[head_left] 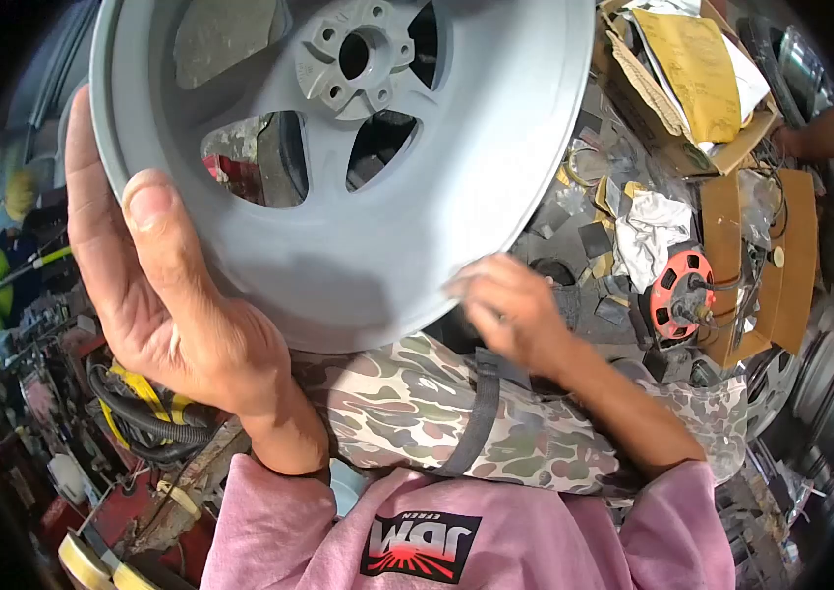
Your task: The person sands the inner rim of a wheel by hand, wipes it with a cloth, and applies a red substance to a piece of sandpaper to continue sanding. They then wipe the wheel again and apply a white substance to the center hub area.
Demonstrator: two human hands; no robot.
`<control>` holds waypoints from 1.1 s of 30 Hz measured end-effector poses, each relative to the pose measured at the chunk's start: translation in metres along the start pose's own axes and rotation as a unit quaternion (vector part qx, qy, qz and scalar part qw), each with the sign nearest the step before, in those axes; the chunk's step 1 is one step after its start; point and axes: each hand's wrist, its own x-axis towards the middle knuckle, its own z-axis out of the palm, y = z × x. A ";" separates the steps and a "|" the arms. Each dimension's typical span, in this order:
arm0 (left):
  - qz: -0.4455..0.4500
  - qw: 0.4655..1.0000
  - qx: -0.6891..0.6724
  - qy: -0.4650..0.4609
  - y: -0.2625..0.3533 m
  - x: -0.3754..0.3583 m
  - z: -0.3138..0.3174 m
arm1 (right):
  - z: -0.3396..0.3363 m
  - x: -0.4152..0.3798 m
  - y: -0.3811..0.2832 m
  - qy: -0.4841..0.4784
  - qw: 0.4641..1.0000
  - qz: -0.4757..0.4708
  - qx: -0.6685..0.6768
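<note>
A grey car wheel rim (377, 265) fills the upper middle of the view, tilted with its inner side toward me. My left hand (166, 285) grips its left edge, thumb on the near side and fingers behind the outside. At the lower right edge, my right hand (513, 307) has its fingers curled and pressed against the lip. Whatever those fingers may hold is hidden. Below the rim, my lap in camouflage cloth (417, 408) carries a dark strap (481, 413).
On the right lie scattered sanding pads, a white rag (651, 231) and a red round disc-shaped piece (682, 295) with a cable. Cardboard boxes (771, 265) stand beyond, near another person's bare limbs (830, 147). Black hoses (151, 423) and clutter are at left.
</note>
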 end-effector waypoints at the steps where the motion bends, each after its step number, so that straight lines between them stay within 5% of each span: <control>1: -0.002 1.000 -0.014 -0.005 0.000 0.000 0.000 | 0.004 0.005 -0.017 0.016 0.999 0.009 0.043; 5: -0.008 1.000 -0.008 -0.013 0.008 -0.003 0.002 | -0.012 -0.015 0.050 -0.014 0.996 0.004 -0.086; 11: -0.005 1.000 -0.015 -0.020 0.006 -0.001 0.003 | 0.004 -0.009 -0.007 0.029 0.999 0.012 -0.003; 14: 0.000 1.000 -0.006 -0.030 0.008 -0.003 0.004 | -0.005 -0.017 0.055 0.058 0.986 -0.052 -0.145; 19: -0.014 1.000 0.003 -0.018 0.011 -0.002 0.008 | 0.013 0.001 -0.005 0.051 0.998 -0.008 0.029; 23: -0.014 1.000 -0.017 -0.019 0.010 -0.004 0.005 | -0.014 -0.012 0.063 0.024 0.993 -0.044 -0.104; 29: -0.007 1.000 -0.012 -0.022 0.008 -0.002 0.005 | 0.006 -0.001 0.017 0.013 1.000 -0.006 0.024; 33: 0.020 0.999 0.000 -0.030 0.005 -0.002 0.001 | -0.016 -0.001 0.054 -0.012 0.996 -0.009 -0.087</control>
